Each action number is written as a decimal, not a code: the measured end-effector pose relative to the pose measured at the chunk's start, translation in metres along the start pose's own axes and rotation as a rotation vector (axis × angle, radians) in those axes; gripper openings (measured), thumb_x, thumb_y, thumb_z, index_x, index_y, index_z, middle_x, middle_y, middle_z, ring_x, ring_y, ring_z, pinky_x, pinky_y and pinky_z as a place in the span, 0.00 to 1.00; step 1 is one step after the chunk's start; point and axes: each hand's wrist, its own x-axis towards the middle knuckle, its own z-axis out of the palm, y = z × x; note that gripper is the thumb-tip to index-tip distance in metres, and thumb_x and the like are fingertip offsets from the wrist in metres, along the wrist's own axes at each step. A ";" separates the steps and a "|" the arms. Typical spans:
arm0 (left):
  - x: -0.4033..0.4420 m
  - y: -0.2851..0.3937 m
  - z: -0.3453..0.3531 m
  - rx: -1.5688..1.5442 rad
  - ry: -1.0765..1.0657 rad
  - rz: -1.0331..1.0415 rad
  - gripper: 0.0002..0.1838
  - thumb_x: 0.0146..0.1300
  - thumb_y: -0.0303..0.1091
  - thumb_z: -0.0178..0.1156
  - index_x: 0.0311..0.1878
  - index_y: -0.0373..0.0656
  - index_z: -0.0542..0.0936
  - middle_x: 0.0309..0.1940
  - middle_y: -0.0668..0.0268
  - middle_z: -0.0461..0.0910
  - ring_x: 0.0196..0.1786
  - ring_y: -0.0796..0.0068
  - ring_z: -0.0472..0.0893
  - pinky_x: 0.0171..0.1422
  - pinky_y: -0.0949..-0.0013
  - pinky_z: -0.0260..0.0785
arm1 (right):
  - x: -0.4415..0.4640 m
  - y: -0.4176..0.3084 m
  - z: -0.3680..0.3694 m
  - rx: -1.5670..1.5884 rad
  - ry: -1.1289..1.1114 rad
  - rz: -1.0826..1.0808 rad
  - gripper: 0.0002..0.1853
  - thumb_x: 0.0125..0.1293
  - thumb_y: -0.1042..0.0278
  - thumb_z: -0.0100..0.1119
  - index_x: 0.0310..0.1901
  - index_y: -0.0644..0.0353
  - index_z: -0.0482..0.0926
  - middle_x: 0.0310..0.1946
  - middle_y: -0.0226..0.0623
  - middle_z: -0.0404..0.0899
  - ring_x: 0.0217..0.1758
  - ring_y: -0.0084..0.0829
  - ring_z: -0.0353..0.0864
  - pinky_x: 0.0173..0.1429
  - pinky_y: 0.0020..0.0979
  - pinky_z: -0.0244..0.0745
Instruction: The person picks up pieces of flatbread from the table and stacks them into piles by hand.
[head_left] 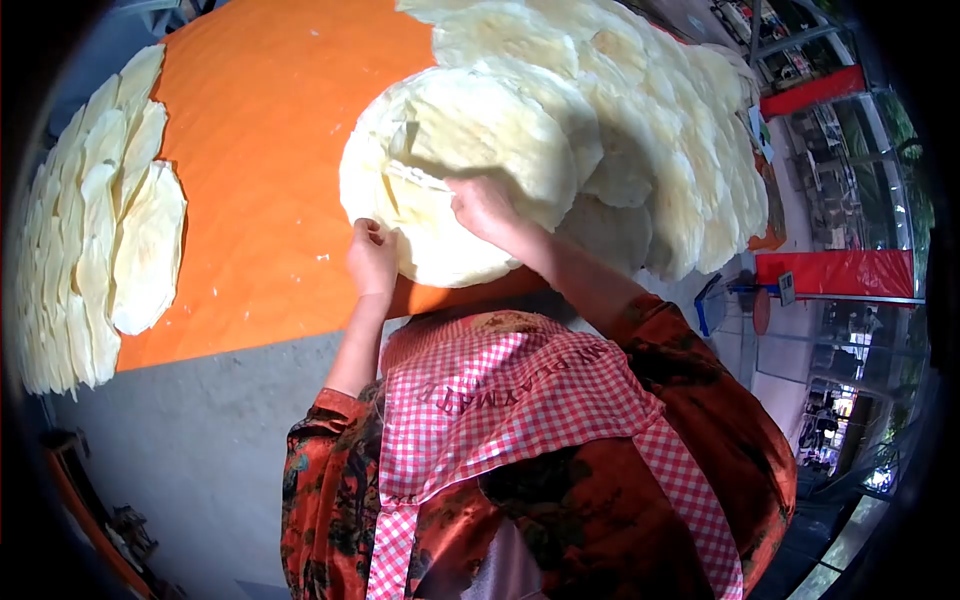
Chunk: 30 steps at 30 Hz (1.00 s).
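A pile of thin, pale round flatbreads lies on the orange cloth in front of me. My left hand is closed at the pile's lower left edge, its thumb and fingertips pinched together on the rim of a sheet. Over the middle of the pile, my right hand is closed on the raised, folded edge of the top flatbread. Between my hands that sheet is partly lifted and creased, and the layer below shows.
Overlapping flatbreads cover the table's right side, and more overlap in rows at the far left. The cloth's front edge runs above a grey floor. Red panels and a blue stool-like object stand at the right.
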 end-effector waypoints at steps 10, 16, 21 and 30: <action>0.014 0.003 0.008 -0.247 -0.335 -0.159 0.10 0.59 0.30 0.60 0.40 0.35 0.75 0.25 0.59 0.79 0.28 0.66 0.80 0.28 0.65 0.72 | -0.001 0.010 0.026 0.035 0.075 -0.053 0.17 0.56 0.76 0.53 0.48 0.64 0.79 0.30 0.50 0.81 0.32 0.46 0.80 0.39 0.41 0.74; -0.002 0.029 -0.004 -0.901 -0.431 -0.634 0.11 0.65 0.28 0.53 0.49 0.35 0.71 0.32 0.61 0.78 0.26 0.74 0.78 0.27 0.73 0.78 | -0.015 -0.021 0.046 0.005 0.030 -0.097 0.23 0.54 0.83 0.51 0.54 0.64 0.74 0.48 0.52 0.77 0.48 0.44 0.78 0.56 0.39 0.75; -0.005 0.028 -0.006 -0.971 -0.427 -0.631 0.08 0.66 0.27 0.51 0.47 0.38 0.71 0.32 0.63 0.77 0.27 0.76 0.77 0.26 0.73 0.77 | -0.005 -0.025 0.037 -0.035 -0.179 -0.064 0.26 0.57 0.74 0.55 0.59 0.69 0.68 0.52 0.53 0.74 0.57 0.47 0.72 0.66 0.40 0.66; -0.021 0.014 0.015 -0.898 -0.518 -0.411 0.20 0.72 0.45 0.47 0.60 0.42 0.70 0.47 0.63 0.76 0.47 0.72 0.76 0.54 0.69 0.70 | -0.009 -0.009 0.030 0.053 -0.187 0.182 0.14 0.58 0.73 0.59 0.47 0.62 0.79 0.42 0.43 0.81 0.46 0.39 0.79 0.57 0.37 0.71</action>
